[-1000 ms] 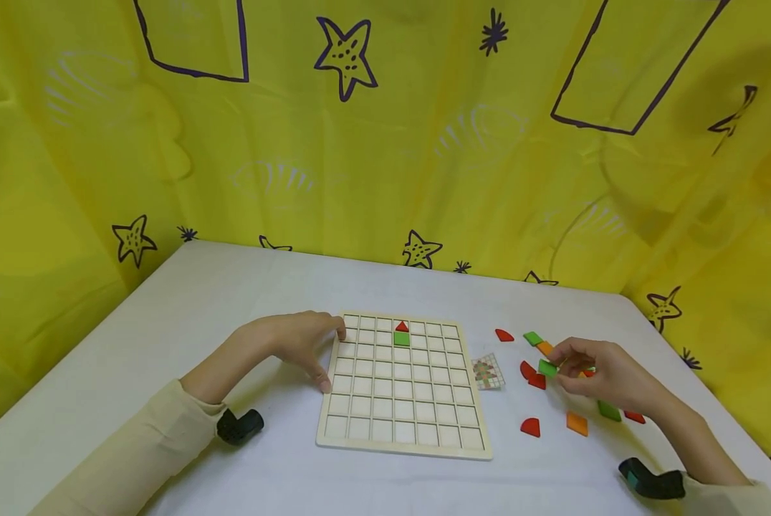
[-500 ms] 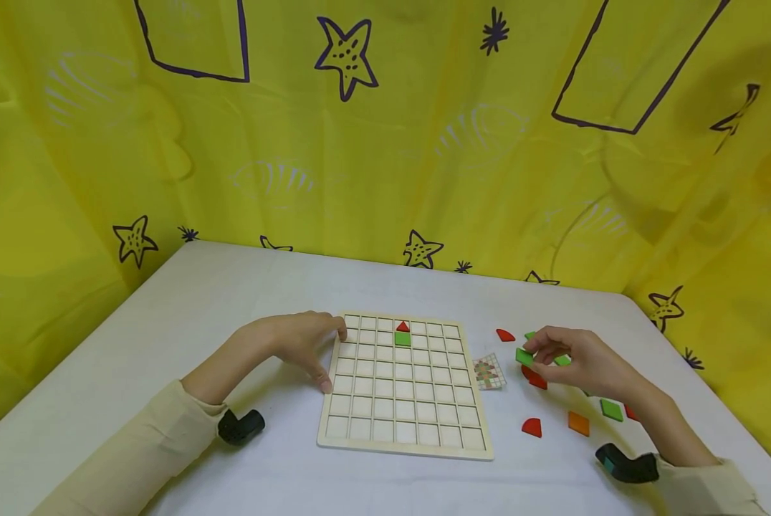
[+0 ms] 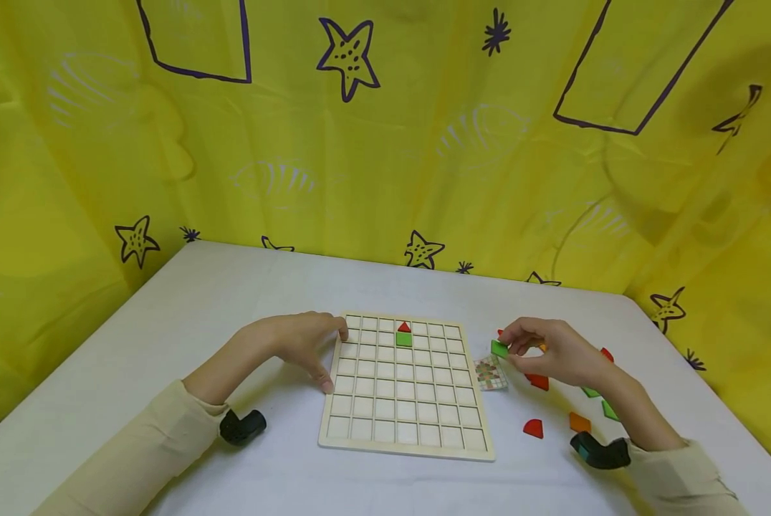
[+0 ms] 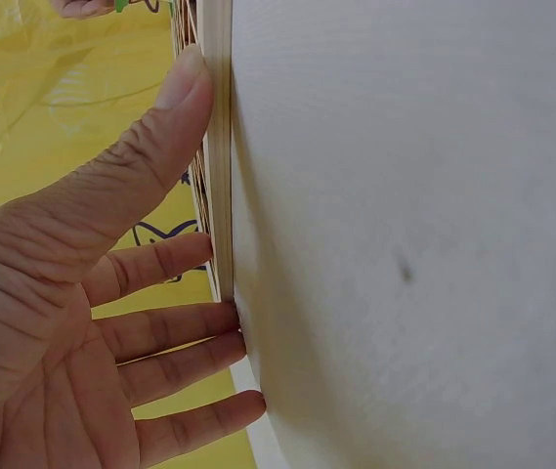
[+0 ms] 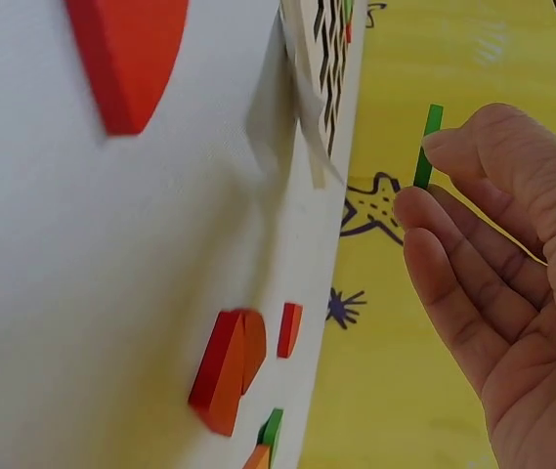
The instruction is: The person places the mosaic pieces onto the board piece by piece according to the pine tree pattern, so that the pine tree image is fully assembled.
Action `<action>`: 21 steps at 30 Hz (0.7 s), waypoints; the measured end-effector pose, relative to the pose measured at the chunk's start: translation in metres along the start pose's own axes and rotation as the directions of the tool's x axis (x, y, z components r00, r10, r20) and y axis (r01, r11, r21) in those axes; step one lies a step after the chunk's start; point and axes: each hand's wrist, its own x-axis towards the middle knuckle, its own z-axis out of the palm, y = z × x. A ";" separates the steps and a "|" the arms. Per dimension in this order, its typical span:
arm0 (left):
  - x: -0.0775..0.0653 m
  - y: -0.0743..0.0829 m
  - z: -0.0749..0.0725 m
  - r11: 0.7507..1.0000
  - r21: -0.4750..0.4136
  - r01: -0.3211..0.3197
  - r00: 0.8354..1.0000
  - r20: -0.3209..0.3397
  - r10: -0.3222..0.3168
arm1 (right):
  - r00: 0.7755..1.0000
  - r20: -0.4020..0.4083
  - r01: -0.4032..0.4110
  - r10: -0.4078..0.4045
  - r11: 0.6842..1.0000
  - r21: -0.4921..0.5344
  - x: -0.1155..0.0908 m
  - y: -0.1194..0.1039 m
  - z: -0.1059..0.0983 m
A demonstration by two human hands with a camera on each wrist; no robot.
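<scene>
A pale wooden grid board [image 3: 406, 412] lies flat on the white table. In its top row sits a red triangle [image 3: 404, 327], with a green square tile [image 3: 403, 339] just below. My left hand [image 3: 295, 345] touches the board's left edge with thumb and fingertips; the left wrist view shows the fingers stretched out along the board's side [image 4: 220, 156]. Between thumb and fingertips my right hand [image 3: 556, 351] pinches another green tile [image 3: 498, 349], raised over the far end of a small pattern card [image 3: 491, 375]. The right wrist view shows that tile [image 5: 427, 156] edge-on.
Loose pieces lie right of the board, partly hidden by the right hand and arm: a red quarter-round piece [image 3: 533, 428], an orange tile [image 3: 580, 422], a green tile [image 3: 610, 411] and several others. Yellow patterned cloth [image 3: 385, 158] surrounds the table's back and sides.
My right hand has lifted the green tile from among the loose pieces and carried it left toward the board. The left hand stays at the board's edge.
</scene>
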 end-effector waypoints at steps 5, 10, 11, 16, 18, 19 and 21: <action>0.000 0.000 -0.001 1.000 -0.004 0.003 1.000 0.003 -0.003 | 0.999 0.031 -0.021 0.021 1.000 0.002 0.010 -0.005 0.004; 0.000 0.000 -0.001 1.000 -0.004 0.006 1.000 0.001 -0.006 | 0.999 0.039 0.019 -0.020 0.999 0.034 0.021 -0.010 0.008; 0.000 0.000 0.000 1.000 -0.005 0.007 1.000 0.001 -0.007 | 0.999 0.041 0.027 -0.029 0.999 0.040 0.023 -0.011 0.009; 0.001 -0.001 0.001 1.000 -0.009 0.001 1.000 -0.001 -0.001 | 0.996 0.041 0.073 -0.075 0.995 0.063 0.031 -0.016 0.013; 0.001 -0.002 0.001 1.000 -0.009 0.001 1.000 -0.002 -0.001 | 0.995 0.042 0.091 -0.094 0.993 0.072 0.033 -0.018 0.014; 0.001 -0.002 0.001 1.000 -0.008 0.002 1.000 -0.002 -0.002 | 0.994 0.044 0.097 -0.100 0.992 0.075 0.035 -0.018 0.015; 0.001 -0.002 0.001 1.000 -0.007 0.008 1.000 -0.002 -0.008 | 0.993 0.049 0.107 -0.111 0.990 0.088 0.038 -0.020 0.017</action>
